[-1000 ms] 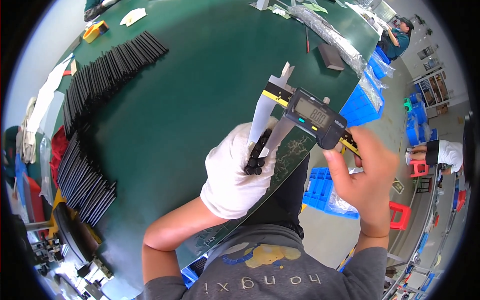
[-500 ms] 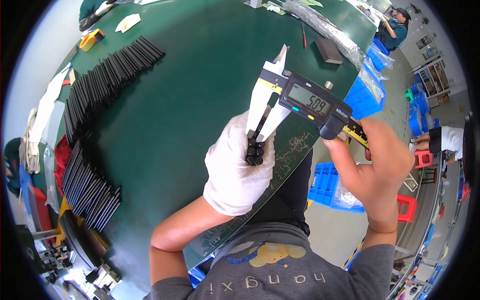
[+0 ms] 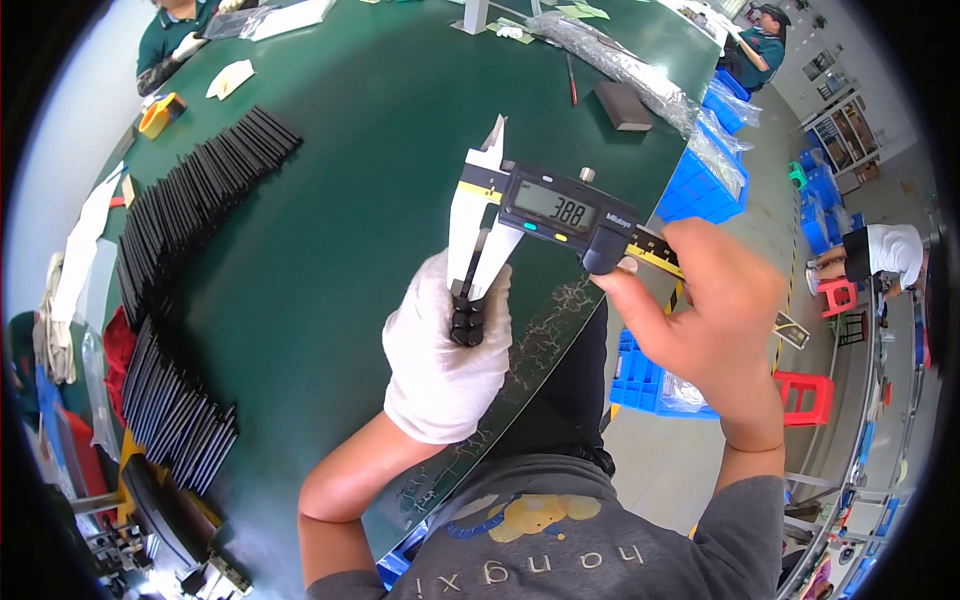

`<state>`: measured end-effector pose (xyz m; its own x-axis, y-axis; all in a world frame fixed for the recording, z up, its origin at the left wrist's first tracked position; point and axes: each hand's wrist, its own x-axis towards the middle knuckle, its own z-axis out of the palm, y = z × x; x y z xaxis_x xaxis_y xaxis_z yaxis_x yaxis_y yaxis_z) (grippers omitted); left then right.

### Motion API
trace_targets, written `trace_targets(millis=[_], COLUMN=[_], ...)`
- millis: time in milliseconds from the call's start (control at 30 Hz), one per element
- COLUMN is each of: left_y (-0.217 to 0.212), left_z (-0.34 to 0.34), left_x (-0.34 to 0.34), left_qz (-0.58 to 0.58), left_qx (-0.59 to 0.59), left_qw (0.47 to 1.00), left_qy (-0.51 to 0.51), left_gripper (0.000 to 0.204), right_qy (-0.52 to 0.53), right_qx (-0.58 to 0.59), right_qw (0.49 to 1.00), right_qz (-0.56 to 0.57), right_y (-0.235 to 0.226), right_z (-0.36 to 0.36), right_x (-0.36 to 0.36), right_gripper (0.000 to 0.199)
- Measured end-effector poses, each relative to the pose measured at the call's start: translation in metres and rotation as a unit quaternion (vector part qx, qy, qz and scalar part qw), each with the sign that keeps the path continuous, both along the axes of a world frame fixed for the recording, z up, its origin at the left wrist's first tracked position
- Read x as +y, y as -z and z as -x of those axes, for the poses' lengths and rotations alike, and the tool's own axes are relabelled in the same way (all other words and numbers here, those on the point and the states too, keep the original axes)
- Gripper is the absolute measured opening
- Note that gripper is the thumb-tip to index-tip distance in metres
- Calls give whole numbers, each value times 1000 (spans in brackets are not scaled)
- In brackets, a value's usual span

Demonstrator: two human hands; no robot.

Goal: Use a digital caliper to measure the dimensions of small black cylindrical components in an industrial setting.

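Left hand [image 3: 448, 350]: I see it, white-gloved, closed around black rods [image 3: 467, 325].
Right hand [image 3: 708, 315]: bare, curled, gripping the digital caliper [image 3: 555, 208].
Caliper jaws: narrowly apart, at the rods.

Black rods [image 3: 467, 325]: mostly hidden by gloved left hand [image 3: 440, 365] and caliper [image 3: 555, 207]; exact count unclear. Can't tell if the caliper's 2 jaws touch a rod. Caliper beam passes behind right hand [image 3: 715, 300], middle stretch covered. Some right-hand fingers tucked out of sight. Co-worker [image 3: 178, 38], top left: head cut by upper edge. Grey shirt [image 3: 540, 545] runs off lower edge. Equipment [image 3: 205, 570], lower left: glare, cut off, kind unclear. Contents of far rack [image 3: 845, 130]: too small.
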<state>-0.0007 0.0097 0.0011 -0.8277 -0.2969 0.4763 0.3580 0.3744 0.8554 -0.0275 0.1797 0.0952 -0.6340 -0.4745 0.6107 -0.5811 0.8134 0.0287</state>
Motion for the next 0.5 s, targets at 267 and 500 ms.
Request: trace_targets(millis=[267, 500], left_y=[-1, -1], left_z=[0, 2], left_x=[-6, -3], left_qz=[-3, 33], left_qx=[-25, 32], left_qw=[999, 999], left_qy=[36, 19], left_gripper=[35, 41], right_qy=[-12, -6], right_qx=[-79, -108], right_qw=[996, 994], right_qz=[28, 24], right_y=[0, 3], right_z=[-5, -9], right_x=[4, 11], right_gripper=[34, 32])
